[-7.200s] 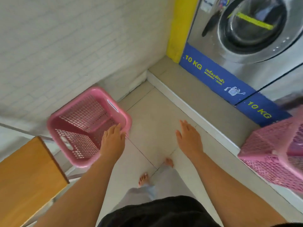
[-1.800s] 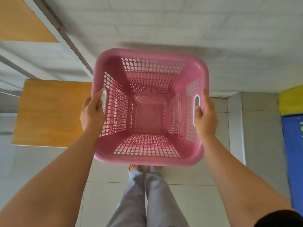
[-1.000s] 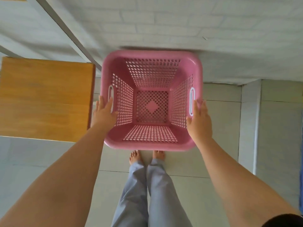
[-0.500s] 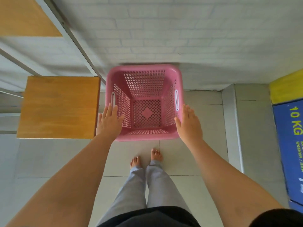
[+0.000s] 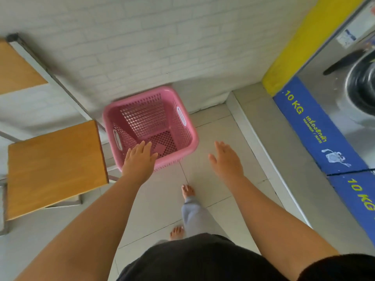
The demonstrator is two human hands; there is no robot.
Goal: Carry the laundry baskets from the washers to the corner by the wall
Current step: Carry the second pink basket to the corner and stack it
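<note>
White brick wall [image 5: 142,37], tiled floor [image 5: 213,138]

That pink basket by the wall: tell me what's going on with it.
A person is moving laundry baskets to the wall. The pink basket sits on the tiled floor against the white brick wall, beside a wooden stool. Both hands are open and hold nothing: the left hand hovers at the basket's near rim, the right hand is clear of it. A washer stands at right.

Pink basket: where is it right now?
The pink basket sits on the floor against the white brick wall, just right of the wooden stool, ahead of the open left hand.
</note>
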